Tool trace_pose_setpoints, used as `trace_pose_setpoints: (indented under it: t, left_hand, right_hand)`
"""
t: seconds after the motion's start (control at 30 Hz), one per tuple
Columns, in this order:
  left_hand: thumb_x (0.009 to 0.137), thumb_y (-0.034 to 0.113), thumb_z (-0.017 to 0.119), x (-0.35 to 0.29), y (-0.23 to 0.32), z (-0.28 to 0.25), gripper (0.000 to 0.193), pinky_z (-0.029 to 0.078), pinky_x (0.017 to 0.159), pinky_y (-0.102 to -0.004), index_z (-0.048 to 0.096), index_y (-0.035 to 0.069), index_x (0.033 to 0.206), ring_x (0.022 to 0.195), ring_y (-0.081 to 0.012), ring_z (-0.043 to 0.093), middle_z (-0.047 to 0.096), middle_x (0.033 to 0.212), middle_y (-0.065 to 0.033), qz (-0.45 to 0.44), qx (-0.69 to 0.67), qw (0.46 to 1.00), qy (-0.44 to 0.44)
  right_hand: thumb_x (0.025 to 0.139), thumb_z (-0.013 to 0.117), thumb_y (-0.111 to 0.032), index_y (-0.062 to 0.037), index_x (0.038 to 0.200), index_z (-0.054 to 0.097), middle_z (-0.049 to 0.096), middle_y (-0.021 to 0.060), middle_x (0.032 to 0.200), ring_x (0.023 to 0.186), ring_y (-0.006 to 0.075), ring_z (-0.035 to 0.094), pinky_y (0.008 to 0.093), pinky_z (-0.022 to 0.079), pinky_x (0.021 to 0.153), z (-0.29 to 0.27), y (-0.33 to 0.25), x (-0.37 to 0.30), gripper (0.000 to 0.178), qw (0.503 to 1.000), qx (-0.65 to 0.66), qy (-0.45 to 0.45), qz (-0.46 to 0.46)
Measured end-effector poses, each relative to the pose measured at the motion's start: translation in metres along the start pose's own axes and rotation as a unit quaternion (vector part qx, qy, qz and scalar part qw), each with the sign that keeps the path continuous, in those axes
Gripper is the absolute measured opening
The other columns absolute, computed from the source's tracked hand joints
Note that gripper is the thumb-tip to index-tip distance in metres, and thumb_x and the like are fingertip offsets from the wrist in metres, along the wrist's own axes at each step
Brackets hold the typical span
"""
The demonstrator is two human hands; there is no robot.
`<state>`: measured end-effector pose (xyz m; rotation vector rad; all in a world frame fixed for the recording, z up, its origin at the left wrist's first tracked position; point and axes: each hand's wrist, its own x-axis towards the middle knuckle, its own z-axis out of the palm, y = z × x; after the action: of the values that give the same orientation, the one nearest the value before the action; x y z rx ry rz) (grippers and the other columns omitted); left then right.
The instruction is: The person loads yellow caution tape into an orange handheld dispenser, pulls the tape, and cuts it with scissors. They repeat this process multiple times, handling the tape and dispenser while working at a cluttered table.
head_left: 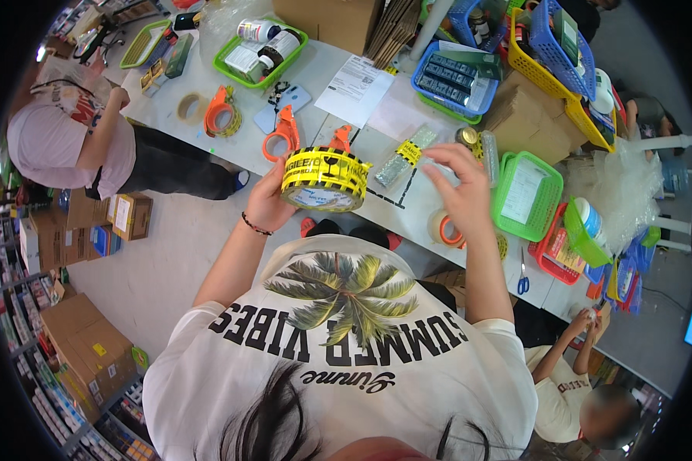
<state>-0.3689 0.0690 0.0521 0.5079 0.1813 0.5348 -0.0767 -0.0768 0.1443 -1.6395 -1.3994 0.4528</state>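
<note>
My left hand (267, 198) grips a big roll of yellow-and-black warning tape (324, 181) at its left side, held up in front of my chest. An orange piece (341, 138) shows just behind the roll; whether it is attached to it I cannot tell. On the table to the right lies a bubble-wrapped packet (394, 170) with a yellow-and-black strip across it. My right hand (463, 184) hovers near the packet's right end, fingers apart and holding nothing. Beyond my left hand is an orange tape dispenser (281, 135).
Another orange dispenser (221, 115), a phone (284, 107) and a printed sheet (354, 86) lie on the table. At right are a green basket (542, 188), scissors (523, 278) and a red basket (550, 250). One person (73, 138) stands left; another (565, 376) works lower right.
</note>
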Motion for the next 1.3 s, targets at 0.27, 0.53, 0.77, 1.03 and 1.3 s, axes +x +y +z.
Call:
trace_pose_setpoints:
  t: [0.27, 0.53, 0.77, 1.03, 1.3]
  left_hand:
    - [0.106, 0.038, 0.03, -0.016, 0.023, -0.01, 0.05, 0.041, 0.104, -0.0432, 0.046, 0.002, 0.136, 0.122, -0.0255, 0.055, 0.056, 0.134, -0.0135, -0.025, -0.01, 1.0, 0.003]
    - [0.105, 0.038, 0.031, -0.04, 0.04, -0.041, 0.048, 0.042, 0.104, -0.0413, 0.041, 0.005, 0.138, 0.122, -0.0239, 0.055, 0.054, 0.135, -0.0125, -0.072, 0.024, 0.997, 0.003]
    - [0.103, 0.038, 0.035, -0.044, 0.021, -0.064, 0.046, 0.047, 0.099, -0.0507, 0.047, 0.008, 0.137, 0.123, -0.0293, 0.055, 0.056, 0.132, -0.0131, -0.217, -0.181, 0.959, -0.018]
    - [0.102, 0.044, 0.038, -0.025, -0.022, -0.059, 0.048, 0.044, 0.1, -0.0418, 0.048, 0.009, 0.134, 0.104, -0.0194, 0.057, 0.059, 0.12, -0.0082, -0.124, 0.275, 0.923, 0.239]
    - [0.08, 0.017, 0.078, 0.031, -0.002, 0.054, 0.073, 0.05, 0.084, -0.0328, 0.037, 0.011, 0.14, 0.09, -0.0149, 0.065, 0.067, 0.097, -0.0092, -0.125, 0.453, 0.844, -0.258]
  right_hand:
    - [0.079, 0.075, -0.015, -0.0083, 0.091, 0.066, 0.06, 0.0069, 0.12, 0.115, 0.0254, 0.052, 0.0376, 0.036, 0.101, 0.055, -0.092, 0.032, 0.016, 0.986, -0.032, -0.144, -0.077]
    - [0.083, 0.071, -0.014, -0.0101, 0.088, 0.061, 0.057, 0.0066, 0.12, 0.118, 0.0255, 0.048, 0.0374, 0.034, 0.102, 0.083, -0.097, 0.047, 0.012, 0.944, -0.036, -0.325, -0.044]
    - [0.087, 0.064, -0.009, -0.008, 0.086, 0.056, 0.052, 0.0077, 0.12, 0.111, 0.0237, 0.049, 0.038, 0.033, 0.101, 0.093, -0.132, 0.024, 0.008, 0.934, 0.132, -0.326, -0.068]
    - [0.084, 0.064, -0.006, -0.0076, 0.086, 0.057, 0.057, 0.005, 0.084, 0.09, 0.0238, 0.055, 0.0397, 0.034, 0.094, 0.084, -0.157, 0.022, 0.008, 0.973, -0.144, -0.157, -0.091]
    - [0.082, 0.066, -0.002, -0.0039, 0.087, 0.058, 0.056, 0.0096, 0.081, 0.08, 0.0299, 0.056, 0.0371, 0.043, 0.076, 0.041, -0.156, -0.023, 0.009, 0.98, -0.199, 0.0, 0.017]
